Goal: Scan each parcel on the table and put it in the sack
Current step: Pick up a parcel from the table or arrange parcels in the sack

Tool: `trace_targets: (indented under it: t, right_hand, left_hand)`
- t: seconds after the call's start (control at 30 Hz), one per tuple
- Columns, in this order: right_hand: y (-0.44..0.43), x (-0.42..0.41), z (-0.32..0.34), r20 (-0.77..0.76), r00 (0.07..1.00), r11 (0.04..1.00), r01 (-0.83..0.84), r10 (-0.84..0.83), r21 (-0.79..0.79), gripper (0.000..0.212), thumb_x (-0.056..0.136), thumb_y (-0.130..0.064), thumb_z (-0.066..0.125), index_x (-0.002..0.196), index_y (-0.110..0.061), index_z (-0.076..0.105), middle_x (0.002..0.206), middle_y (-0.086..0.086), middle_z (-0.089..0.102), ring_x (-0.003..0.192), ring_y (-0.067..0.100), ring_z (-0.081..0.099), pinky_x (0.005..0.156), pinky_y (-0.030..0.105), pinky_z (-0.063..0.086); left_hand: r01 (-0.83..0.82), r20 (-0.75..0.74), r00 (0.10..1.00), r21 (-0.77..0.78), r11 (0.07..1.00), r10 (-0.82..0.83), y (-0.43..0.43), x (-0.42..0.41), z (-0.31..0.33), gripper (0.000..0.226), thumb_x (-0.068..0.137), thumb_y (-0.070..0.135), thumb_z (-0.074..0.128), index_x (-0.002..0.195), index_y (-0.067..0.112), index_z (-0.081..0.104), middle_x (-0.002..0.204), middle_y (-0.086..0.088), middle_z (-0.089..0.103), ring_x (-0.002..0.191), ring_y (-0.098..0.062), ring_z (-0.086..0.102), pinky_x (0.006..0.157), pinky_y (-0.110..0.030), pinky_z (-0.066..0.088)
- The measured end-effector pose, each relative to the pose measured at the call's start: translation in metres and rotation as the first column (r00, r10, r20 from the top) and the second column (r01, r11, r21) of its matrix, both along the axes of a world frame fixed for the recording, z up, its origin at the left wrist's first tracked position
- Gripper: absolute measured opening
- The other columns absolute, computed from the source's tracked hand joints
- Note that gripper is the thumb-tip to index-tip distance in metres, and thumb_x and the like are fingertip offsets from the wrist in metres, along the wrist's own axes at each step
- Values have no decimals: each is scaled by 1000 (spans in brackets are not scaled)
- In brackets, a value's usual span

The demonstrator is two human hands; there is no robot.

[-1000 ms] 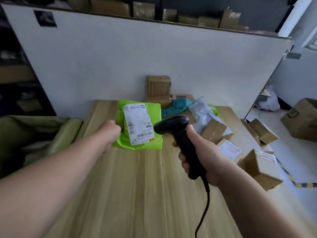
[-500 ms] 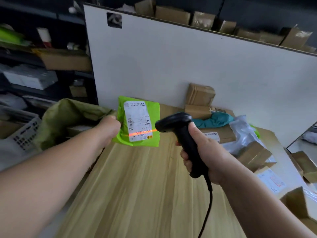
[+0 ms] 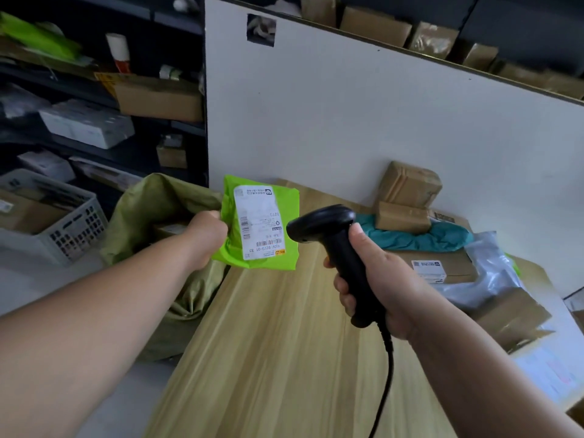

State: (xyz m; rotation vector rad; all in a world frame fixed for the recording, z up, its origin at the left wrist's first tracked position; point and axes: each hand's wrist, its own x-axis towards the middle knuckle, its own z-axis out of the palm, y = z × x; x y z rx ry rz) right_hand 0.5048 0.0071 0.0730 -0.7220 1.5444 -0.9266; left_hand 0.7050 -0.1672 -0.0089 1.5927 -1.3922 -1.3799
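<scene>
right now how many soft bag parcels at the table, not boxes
3: a lime-green one held in the left hand, a teal one on the table near the white board, a grey one to its right. Others may be hidden.

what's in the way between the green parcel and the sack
Nothing visible. The left hand holds the green parcel over the left edge of the table, right beside the open mouth of the sack. The scanner in the right hand is on the parcel's other side, away from the sack.
</scene>
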Motion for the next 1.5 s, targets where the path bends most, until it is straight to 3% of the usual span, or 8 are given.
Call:
trace_targets:
  t: [0.1,0.4,0.6,0.83,1.0,1.2,1.4,1.5]
  right_hand:
    - [-13,16,-2,1,1000,1000,-4,4,12,70,87,-76,42,93,-10,67,60,5,56,44,18,48,47,26,38]
    - [-49,63,-8,-34,999,999,35,-34,25,72,89,-73,42,102,-8,69,63,6,58,48,17,51,53,31,38]
    - [-70,80,-28,-16,999,994,50,-49,93,73,87,-76,43,105,-10,70,66,7,59,50,17,52,53,33,39]
    - [-90,85,-48,5,1000,991,22,-23,128,82,68,-82,50,104,-11,71,68,8,61,52,18,54,50,31,44]
    - [-97,84,-59,5,1000,989,16,-17,148,83,65,-81,51,105,-11,71,68,9,61,52,19,54,50,32,44]
    - [-96,73,-66,36,998,983,39,-46,182,82,66,-80,51,108,-11,69,68,8,61,51,18,54,48,31,45]
    - [-75,51,-67,38,993,980,101,-109,174,81,66,-81,53,105,-12,72,69,8,62,52,18,55,49,31,47]
    - [-51,30,-65,21,984,969,169,-176,179,77,78,-80,49,104,-12,71,67,7,61,51,17,54,46,30,43]
  left_hand:
    - [-4,5,1000,4,1000,4,-12,15,-4,36,91,-7,35,107,8,63,98,-12,65,87,-25,61,77,-31,47]
    - [-48,76,996,-11,999,49,-48,73,-20,31,89,-3,38,96,12,64,98,-15,67,92,-32,62,79,-36,50]
    - [-162,385,897,-170,972,217,-68,117,-41,12,84,6,45,81,9,56,93,-19,64,85,-34,60,67,-32,39]
    - [-246,476,789,-337,909,390,-96,143,-46,23,91,7,41,105,5,58,108,-26,62,102,-44,56,75,-36,35]
    - [-65,625,706,-410,910,332,-113,146,-59,15,93,8,43,98,-1,53,103,-29,61,97,-46,57,72,-42,37]
    - [223,714,695,-100,970,-86,-100,129,-92,43,99,34,43,133,9,48,130,-15,54,116,-35,53,89,-40,46]
    - [403,763,618,-100,910,-190,-78,92,-93,52,96,41,47,140,14,42,137,-12,50,124,-30,48,96,-39,42]
    - [520,778,587,-149,841,-224,-66,54,-84,50,94,40,50,136,13,47,134,-12,52,123,-31,48,97,-41,44]
